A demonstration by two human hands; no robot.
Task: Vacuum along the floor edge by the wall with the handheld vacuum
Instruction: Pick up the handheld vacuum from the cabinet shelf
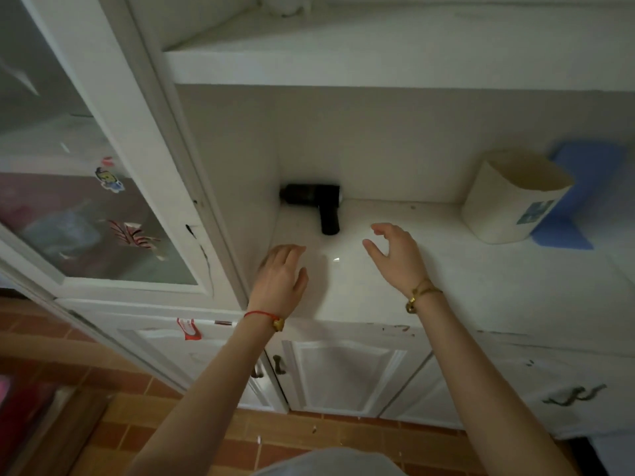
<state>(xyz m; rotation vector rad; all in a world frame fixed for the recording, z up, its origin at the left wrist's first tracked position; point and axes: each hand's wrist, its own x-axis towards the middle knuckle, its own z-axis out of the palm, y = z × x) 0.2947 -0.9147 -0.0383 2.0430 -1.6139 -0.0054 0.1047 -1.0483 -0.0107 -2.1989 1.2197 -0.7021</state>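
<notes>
Head view, looking down at a white cabinet with a recessed white countertop (464,290); a small black handheld vacuum with a cylindrical body and a short downward grip (314,201) lies on its side at the back left corner of the countertop, its body along the rear wall and its nose against the left side panel; no hand touches it. Left hand (281,280), palm down over the front left of the countertop, fingers loosely extended and grasping nothing; a red string bracelet with a gold bead (266,317) circles its wrist. Right hand (395,255), released, fingers spread and slightly curled, thumb apart, empty, near the vacuum's grip but clear of it; a gold chain bracelet (421,293) on its wrist. A cream, open-topped cylindrical container with a pale label (512,197) stands on the right of the countertop, well apart from the vacuum; a blue flat sheet (580,187) lies just behind and beside it. A glass-fronted cabinet door with stickers (89,187) stands at left; white lower cabinet doors with dark handles (347,376) below the countertop; a reddish-brown tiled floor (292,438) beneath, bearing a few pale specks.
</notes>
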